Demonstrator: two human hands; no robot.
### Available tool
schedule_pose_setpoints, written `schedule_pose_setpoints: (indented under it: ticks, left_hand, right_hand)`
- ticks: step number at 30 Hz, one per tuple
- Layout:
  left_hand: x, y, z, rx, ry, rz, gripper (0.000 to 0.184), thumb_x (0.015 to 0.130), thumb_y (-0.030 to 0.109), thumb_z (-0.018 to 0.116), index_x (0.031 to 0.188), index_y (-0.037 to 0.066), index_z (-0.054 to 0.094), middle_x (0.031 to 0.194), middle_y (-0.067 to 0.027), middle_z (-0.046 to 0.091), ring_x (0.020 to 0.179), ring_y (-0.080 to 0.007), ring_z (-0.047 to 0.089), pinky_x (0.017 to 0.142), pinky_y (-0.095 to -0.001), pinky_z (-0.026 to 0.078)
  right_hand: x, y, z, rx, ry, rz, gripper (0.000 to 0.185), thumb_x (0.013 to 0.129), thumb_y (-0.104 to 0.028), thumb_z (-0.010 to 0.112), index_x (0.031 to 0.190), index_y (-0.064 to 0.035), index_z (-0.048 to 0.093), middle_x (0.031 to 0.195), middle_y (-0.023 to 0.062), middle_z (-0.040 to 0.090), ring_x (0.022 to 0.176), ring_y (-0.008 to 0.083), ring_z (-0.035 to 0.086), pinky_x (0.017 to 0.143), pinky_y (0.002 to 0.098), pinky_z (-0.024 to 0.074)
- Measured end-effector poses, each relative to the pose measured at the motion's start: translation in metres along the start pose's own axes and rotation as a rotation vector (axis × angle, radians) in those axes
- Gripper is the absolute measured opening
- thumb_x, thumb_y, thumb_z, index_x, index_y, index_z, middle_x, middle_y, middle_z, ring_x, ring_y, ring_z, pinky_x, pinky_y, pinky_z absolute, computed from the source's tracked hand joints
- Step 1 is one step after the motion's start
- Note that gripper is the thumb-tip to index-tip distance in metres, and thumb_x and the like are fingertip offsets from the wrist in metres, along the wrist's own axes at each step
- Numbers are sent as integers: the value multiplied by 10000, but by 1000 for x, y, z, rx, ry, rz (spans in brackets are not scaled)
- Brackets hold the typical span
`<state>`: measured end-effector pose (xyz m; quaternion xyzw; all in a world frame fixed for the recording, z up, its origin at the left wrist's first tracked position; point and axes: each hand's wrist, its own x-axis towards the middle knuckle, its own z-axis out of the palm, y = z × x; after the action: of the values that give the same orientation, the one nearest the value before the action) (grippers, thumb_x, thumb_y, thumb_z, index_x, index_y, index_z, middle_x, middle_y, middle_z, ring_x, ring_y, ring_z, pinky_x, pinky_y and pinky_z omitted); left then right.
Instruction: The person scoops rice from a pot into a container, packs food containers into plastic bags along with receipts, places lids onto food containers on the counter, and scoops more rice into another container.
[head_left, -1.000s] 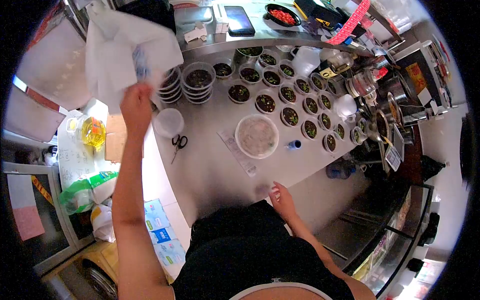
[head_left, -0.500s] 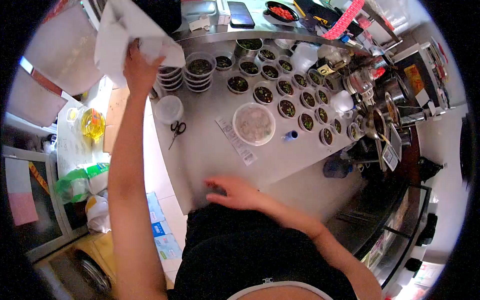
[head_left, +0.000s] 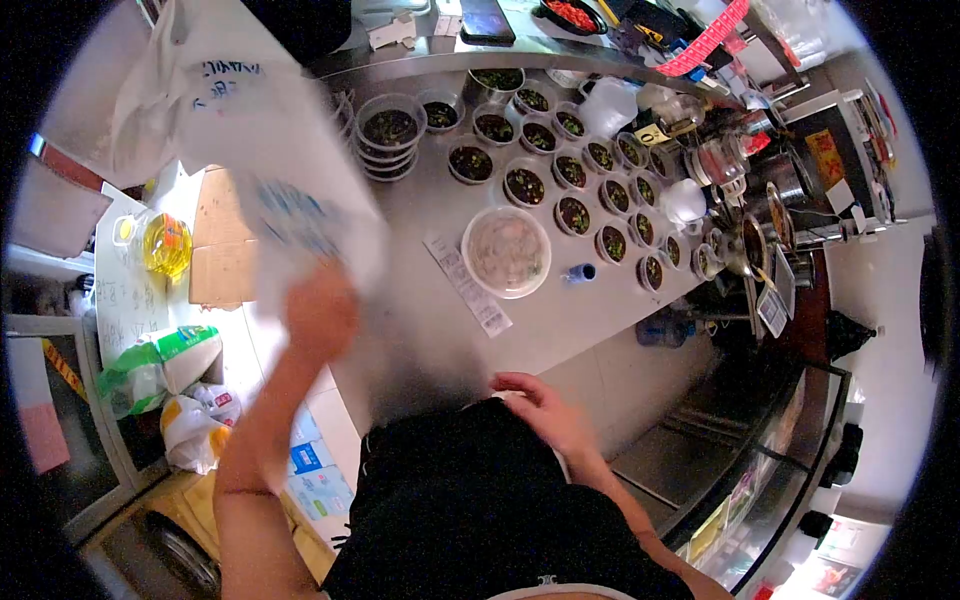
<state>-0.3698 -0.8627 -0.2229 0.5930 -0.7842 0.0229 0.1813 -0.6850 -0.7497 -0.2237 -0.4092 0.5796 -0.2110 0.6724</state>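
Observation:
A large white plastic bag with blue lettering hangs from my left hand, which is closed on its lower end and smeared by motion. It spreads up and left, hiding the table's left corner. My right hand is at the table's front edge by my waist, fingers loosely apart with nothing in them. Closest on the table are a round tub with pale contents under a clear cover, a printed paper strip and a small blue cylinder.
Several clear cups of dark, leafy contents stand across the metal table. Stacked tubs are at its back left. A shelf above holds a phone and a black bowl of red pieces. An oil jug stands at left.
My left hand has pulled the white bag from the back left toward me, and it now covers the scissors and a clear container. My right hand has shifted right and nearer my body.

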Motion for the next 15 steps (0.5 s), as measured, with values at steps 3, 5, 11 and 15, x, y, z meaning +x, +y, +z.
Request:
schedule_pose_setpoints:
  ticks: [3,5,11,15]
  left_hand:
    - [-46,90,-8,-641,-316,163,87,726,188,577,737,105,601,664,-140,573,630,-332,589,562,-463,460]
    - [-64,127,-10,-877,-536,77,149,730,206,604,810,81,617,707,-135,604,690,-340,593,616,-451,472]
    - [-117,104,8,-1274,-7,-530,298,726,125,652,1009,46,602,1002,-142,603,919,-298,584,812,-389,444]
    - [-110,62,-8,-976,-174,-475,704,669,108,694,1299,74,382,1341,-159,381,1289,-298,311,987,-420,347]
  right_hand:
    - [14,-11,40,219,-56,-328,419,851,-218,624,1194,-4,513,1169,112,567,1055,204,550,932,331,422]
    - [21,-36,52,7,-55,-290,503,825,-205,644,1258,-44,446,1144,119,583,1073,248,550,892,363,443]
    - [36,-66,60,-1081,-221,-558,627,779,-72,581,1348,-233,374,864,155,620,795,335,614,686,416,484]
    - [24,-67,53,-1224,-565,-607,603,790,-120,542,1353,-253,372,700,146,596,643,342,600,569,458,472]
